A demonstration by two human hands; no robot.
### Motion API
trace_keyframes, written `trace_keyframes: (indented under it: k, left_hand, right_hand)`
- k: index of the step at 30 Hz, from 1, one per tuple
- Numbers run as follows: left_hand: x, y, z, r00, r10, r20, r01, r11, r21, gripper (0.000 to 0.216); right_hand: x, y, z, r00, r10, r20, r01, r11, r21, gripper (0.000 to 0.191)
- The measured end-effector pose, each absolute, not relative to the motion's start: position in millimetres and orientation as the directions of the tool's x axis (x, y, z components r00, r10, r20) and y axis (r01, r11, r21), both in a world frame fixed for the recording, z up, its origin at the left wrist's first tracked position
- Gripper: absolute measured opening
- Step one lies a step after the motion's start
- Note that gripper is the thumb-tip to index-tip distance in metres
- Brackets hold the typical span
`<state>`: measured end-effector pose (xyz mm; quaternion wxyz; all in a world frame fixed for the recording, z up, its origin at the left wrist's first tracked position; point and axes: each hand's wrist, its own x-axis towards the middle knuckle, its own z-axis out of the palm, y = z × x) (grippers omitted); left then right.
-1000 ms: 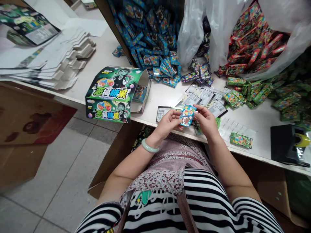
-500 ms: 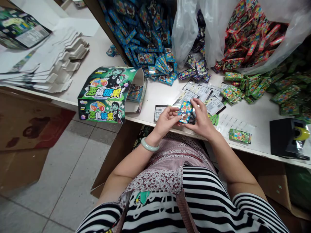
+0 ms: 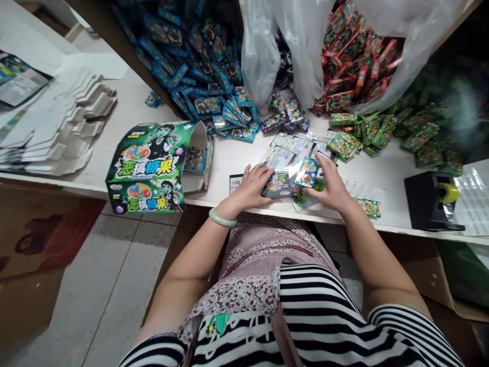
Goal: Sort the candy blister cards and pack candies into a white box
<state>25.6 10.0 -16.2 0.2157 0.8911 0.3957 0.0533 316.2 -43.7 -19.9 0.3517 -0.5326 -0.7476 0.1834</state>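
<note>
At the front edge of the white worktable (image 3: pixel 244 153), the left hand (image 3: pixel 250 186) rests knuckles-up with its fingers closed on a dark flat packet (image 3: pixel 275 184), pressing it against the tabletop, while the right hand (image 3: pixel 331 186) pinches a small blue candy packet (image 3: pixel 306 172) between thumb and fingertips, holding it tilted just above the dark one. Both packets sit among loose printed sleeves with barcodes (image 3: pixel 298 148) spread just beyond the hands. The step in hand looks like pairing or collating small packets at the table edge, one held down and one being brought to it. The next move seems to call for aligning the blue packet squarely with the dark one while the left hand holds that one flat so it cannot slide off the edge. A green display box (image 3: pixel 151 165) stands open to the left, heaps of blue packets (image 3: pixel 206 76), red packets (image 3: pixel 355 61) and green packets (image 3: pixel 382 132) lie behind, and a black tape dispenser (image 3: pixel 431 201) sits to the right.
</note>
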Motion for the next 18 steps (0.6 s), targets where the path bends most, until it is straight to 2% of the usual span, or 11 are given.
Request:
trace_keyframes:
  k: [4, 6, 9, 12, 18]
  left_hand:
    - [16, 10, -4, 0.641, 0.765, 0.061, 0.681, -0.603, 0.415, 0.094]
    - [10, 12, 3, 0.640, 0.760, 0.113, 0.662, -0.619, 0.422, 0.095]
    - [3, 15, 11, 0.672, 0.718, 0.180, 0.603, -0.672, 0.430, 0.096]
    - [0, 15, 14, 0.712, 0.667, 0.218, 0.546, -0.722, 0.425, 0.096]
    - [5, 6, 20, 0.785, 0.593, 0.180, 0.462, -0.753, 0.468, 0.093]
  right_hand:
    - [313, -42, -11, -0.255, 0.879, 0.402, 0.629, 0.467, -0.622, 0.057]
    - [313, -41, -1, -0.308, 0.843, 0.441, 0.594, 0.533, -0.603, 0.049]
    - [315, -38, 15, -0.422, 0.797, 0.431, 0.543, 0.604, -0.584, 0.048]
    - [318, -36, 28, -0.553, 0.766, 0.327, 0.517, 0.624, -0.586, 0.046]
    - [326, -31, 40, -0.649, 0.728, 0.221, 0.468, 0.611, -0.638, 0.045]
